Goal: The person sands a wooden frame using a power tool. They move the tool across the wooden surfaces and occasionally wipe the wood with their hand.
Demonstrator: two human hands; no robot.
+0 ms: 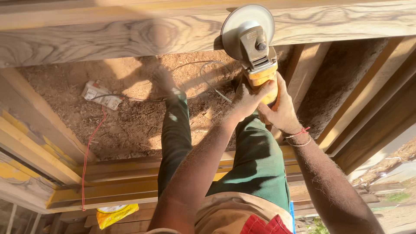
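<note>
A yellow and grey angle grinder (256, 52) with a round sanding disc (245, 27) rests against a long grained wooden beam (130, 34) that runs across the top of the view. My left hand (248, 99) wraps the grinder's yellow body from the left. My right hand (281, 108) grips the same body from the right, with thin bands on its wrist. Below the hands my legs in green trousers (255, 156) stand on sawdust.
Sawdust ground (130, 112) holds a crumpled packet (102, 94), a red cord (89, 151) and a grey cable (208, 78). Stacked planks (121, 182) lie near my feet, with a yellow bag (115, 214) beneath. More timbers lean at right (368, 112).
</note>
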